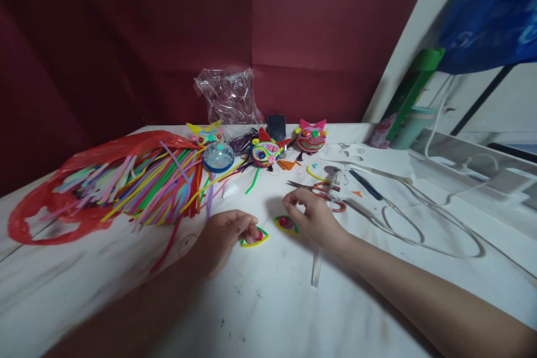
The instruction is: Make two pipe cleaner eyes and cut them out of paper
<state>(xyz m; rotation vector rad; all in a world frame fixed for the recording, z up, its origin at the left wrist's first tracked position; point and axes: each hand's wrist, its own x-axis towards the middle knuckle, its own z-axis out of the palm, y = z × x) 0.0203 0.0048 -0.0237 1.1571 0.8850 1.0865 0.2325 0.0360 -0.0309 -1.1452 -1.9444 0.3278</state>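
My left hand (229, 233) is closed, its fingertips curled over a small eye-shaped piece (260, 240) with a yellow and green rim and a pink middle. Part of that piece is hidden behind the fingers. To its right, a matching eye-shaped piece (286, 224) with a red centre lies on the white table. My right hand (310, 213) hovers just beside and above it, thumb and fingers pinched together; anything between them is too small to make out.
Orange-handled scissors (340, 207), a glue gun (335, 179) with its cord, and a dark-handled knife (366, 184) lie at right. Colourful soft strips (159, 184) spill from a red plastic bag (100, 151) at left. Decorated animal heads (265, 152) and a round clear-topped container (218, 156) stand behind.
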